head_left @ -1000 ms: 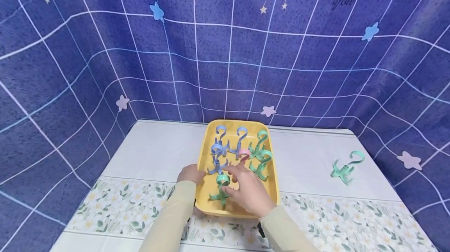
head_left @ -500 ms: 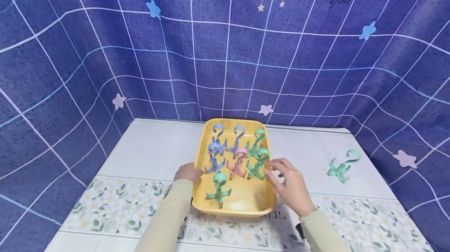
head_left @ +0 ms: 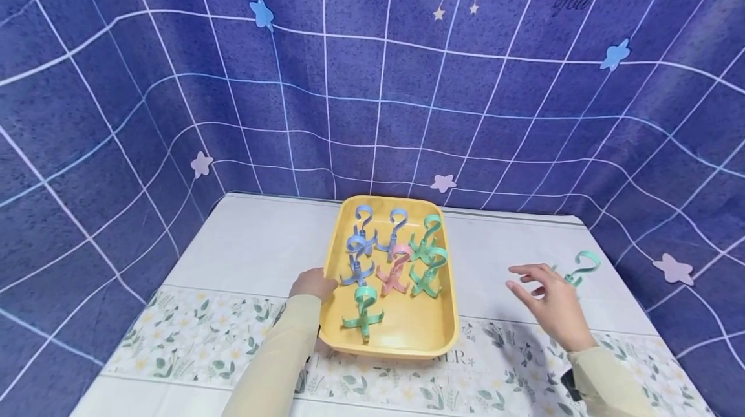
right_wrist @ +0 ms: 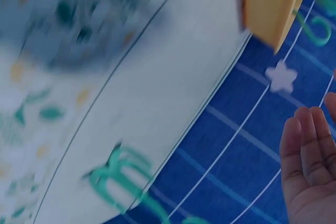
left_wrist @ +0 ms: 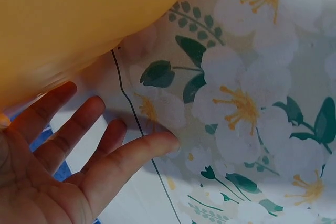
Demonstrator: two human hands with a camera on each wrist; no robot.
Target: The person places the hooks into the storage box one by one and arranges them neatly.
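In the head view a yellow tray [head_left: 390, 342] holds several plastic four-claw hooks. A pink hook [head_left: 394, 271] lies amid blue hooks [head_left: 357, 269] and green hooks [head_left: 427, 278], and another green hook [head_left: 364, 317] sits nearer the front. My left hand [head_left: 314, 284] rests at the tray's left side; its fingers [left_wrist: 58, 106] are extended by the yellow wall in the left wrist view. Over the right part of the table, my right hand [head_left: 550, 307] holds nothing, fingers loosely bent. It partly covers a single green hook [head_left: 584, 263] lying outside the tray.
The table [head_left: 256, 236] has a white cover with a flowered band across the front. A blue gridded curtain [head_left: 361, 113] with stars and clouds stands behind it and along both sides.
My right hand has left the pink hook, which lies in the tray, and moved right, past the rim, to the lone green hook. The left hand stays at the tray.
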